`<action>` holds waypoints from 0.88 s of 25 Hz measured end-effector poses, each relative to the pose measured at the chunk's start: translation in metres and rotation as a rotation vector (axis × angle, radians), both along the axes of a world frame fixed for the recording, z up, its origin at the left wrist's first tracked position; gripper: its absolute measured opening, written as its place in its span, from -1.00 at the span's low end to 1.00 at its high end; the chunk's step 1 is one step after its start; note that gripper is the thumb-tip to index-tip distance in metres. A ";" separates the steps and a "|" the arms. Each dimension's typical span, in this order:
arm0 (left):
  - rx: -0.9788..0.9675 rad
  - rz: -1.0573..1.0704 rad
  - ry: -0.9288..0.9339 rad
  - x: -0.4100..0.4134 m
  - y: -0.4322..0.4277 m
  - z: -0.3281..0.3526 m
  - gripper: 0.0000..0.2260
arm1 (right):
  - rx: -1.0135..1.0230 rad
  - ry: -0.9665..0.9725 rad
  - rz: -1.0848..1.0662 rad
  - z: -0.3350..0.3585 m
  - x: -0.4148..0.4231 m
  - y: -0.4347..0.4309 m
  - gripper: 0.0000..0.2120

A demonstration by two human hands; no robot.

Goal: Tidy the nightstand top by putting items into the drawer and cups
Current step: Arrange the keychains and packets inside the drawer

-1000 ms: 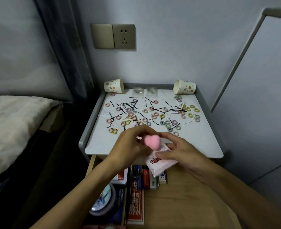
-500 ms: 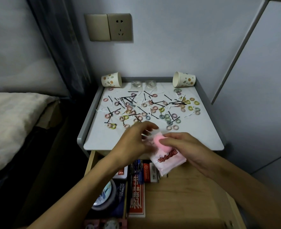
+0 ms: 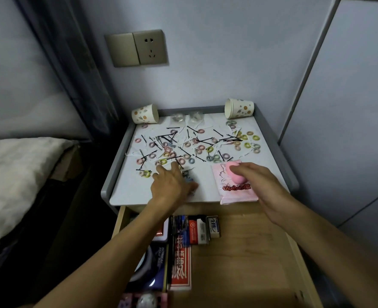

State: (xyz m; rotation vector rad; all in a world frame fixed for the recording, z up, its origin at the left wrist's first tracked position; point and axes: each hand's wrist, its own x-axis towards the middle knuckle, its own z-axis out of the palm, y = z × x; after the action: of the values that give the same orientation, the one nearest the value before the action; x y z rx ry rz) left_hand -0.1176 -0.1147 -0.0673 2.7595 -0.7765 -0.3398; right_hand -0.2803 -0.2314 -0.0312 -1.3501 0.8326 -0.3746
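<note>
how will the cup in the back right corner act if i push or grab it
The cup lies on its side, so it would probably roll, curving because it tapers. It looks like thin paper: likely light and easily crushed. The rim behind it may stop it.

Hair ties and pins crowded the nightstand top's middle, tipped cups filled its rear corners, the pink packet and puff took the front right, and only the drawer's right half lay bare.
</note>
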 end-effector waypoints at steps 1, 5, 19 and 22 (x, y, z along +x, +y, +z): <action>0.001 0.011 0.028 0.004 -0.002 -0.001 -0.33 | 0.000 -0.002 0.005 0.001 -0.001 0.000 -0.83; 0.035 0.012 0.072 0.016 -0.003 0.001 -0.31 | 0.008 0.018 0.029 0.002 -0.006 0.005 -0.83; -0.308 0.060 0.171 0.018 -0.001 0.005 -0.51 | 0.010 0.037 0.064 -0.002 0.000 0.016 -0.77; -0.345 0.072 0.130 0.018 -0.002 0.005 -0.48 | 0.013 0.044 0.058 0.000 0.000 0.014 -0.77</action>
State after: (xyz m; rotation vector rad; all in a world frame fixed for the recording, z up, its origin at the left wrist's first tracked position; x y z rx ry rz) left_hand -0.1001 -0.1163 -0.0623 2.4094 -0.6340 -0.3326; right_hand -0.2803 -0.2175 -0.0311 -1.3713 0.8293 -0.2945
